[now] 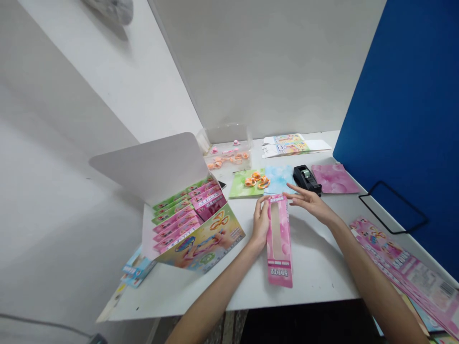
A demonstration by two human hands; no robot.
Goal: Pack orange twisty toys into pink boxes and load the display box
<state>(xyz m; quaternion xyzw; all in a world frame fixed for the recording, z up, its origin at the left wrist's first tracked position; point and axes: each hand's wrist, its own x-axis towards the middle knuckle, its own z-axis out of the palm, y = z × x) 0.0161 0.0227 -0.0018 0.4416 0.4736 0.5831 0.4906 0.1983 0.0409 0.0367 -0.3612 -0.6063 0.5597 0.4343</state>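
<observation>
A pink windowed carton (286, 229) lies lengthwise before me on the white table, its near flap sticking out toward me. My left hand (261, 220) grips its far left side, thumb along the edge. At the far right corner is my right hand (310, 203), its fingers stretched out and spread; whether the fingertips touch the carton I cannot tell. Just beyond lie orange-and-white twisted toys (257, 180) on a green card (236, 185), beside a light blue card (278, 177). A black tape dispenser (306, 179) stands past my right hand.
To the left stands an open display box (211, 239) holding several green and pink cartons. A clear bin (229, 148) with small orange and pink pieces sits behind. Flat printed boxes (294, 145) lie at the back, pink cards (333, 178) and flat pink cartons (409, 267) at right.
</observation>
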